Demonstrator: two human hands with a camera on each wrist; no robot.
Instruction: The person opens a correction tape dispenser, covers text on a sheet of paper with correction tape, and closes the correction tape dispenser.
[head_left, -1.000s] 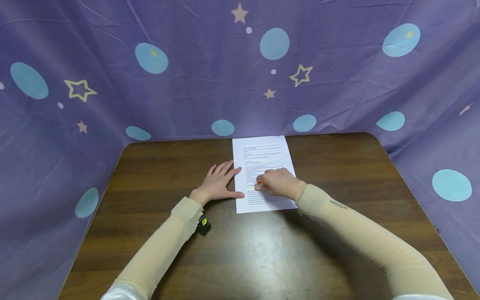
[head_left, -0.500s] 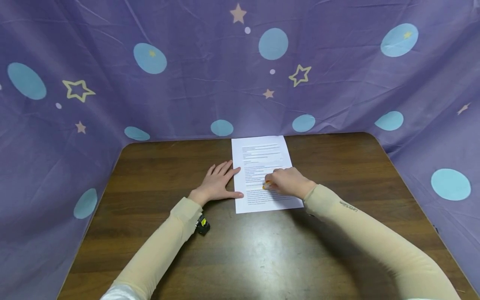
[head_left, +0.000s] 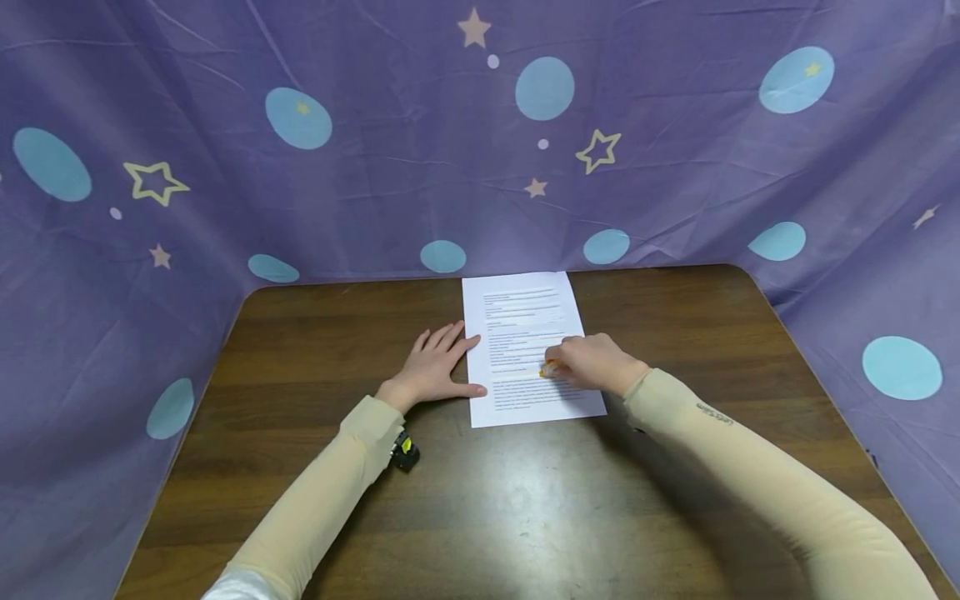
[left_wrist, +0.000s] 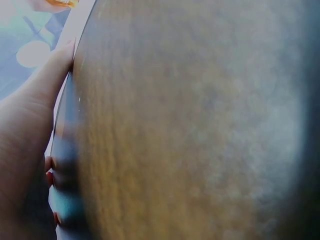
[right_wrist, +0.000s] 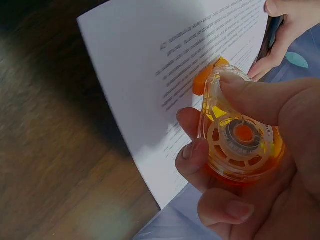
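A printed sheet of paper [head_left: 517, 304] lies at the far side of the table. My left hand [head_left: 431, 371] rests flat with fingers spread, thumb and index fingertip on the sheet's left edge. In the right wrist view, a clear correction tape dispenser [right_wrist: 242, 137] with orange and yellow parts is gripped between thumb and curled fingers of my right hand [right_wrist: 295, 130]. Its orange tip is against or just over the printed lines; I cannot tell whether it touches. From the head, the right hand mostly covers the dispenser, over the sheet's right half.
The brown wooden table [head_left: 510, 517] extends toward me and to both sides. A purple curtain [head_left: 375, 167] with stars and blue ovals stands behind and along the sides. A small black device [head_left: 405, 452] sits at my left wrist.
My right hand has slid rightward across the sheet with the correction tape dispenser in its grip. The left hand keeps its place on the sheet's left edge.
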